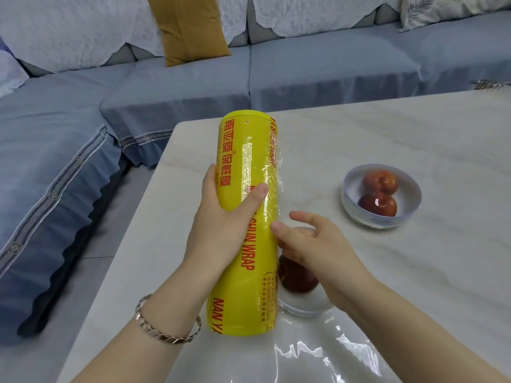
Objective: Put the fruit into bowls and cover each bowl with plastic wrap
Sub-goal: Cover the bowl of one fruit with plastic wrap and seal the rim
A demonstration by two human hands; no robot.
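While the left hand [221,225] grips the yellow wrap roll [246,161] round its middle, thumb across the top, the right hand [312,244] sits loose-fingered beside it, thumb tip touching the roll's edge, holding nothing. Roll hangs above the near bowl [304,308]: clear glass, one dark red fruit [296,280] inside. Step judged: finding the film's free edge. Keep the roll steady, lift the edge along its full width, draw it flat over the rim without bunching. Roll: glossy cylinder, red lettering, film wrinkled on its right side. Far bowl [356,208]: pale, round, two shiny red fruits. Crinkled loose film [318,352] lies on the marble-look table [414,272].
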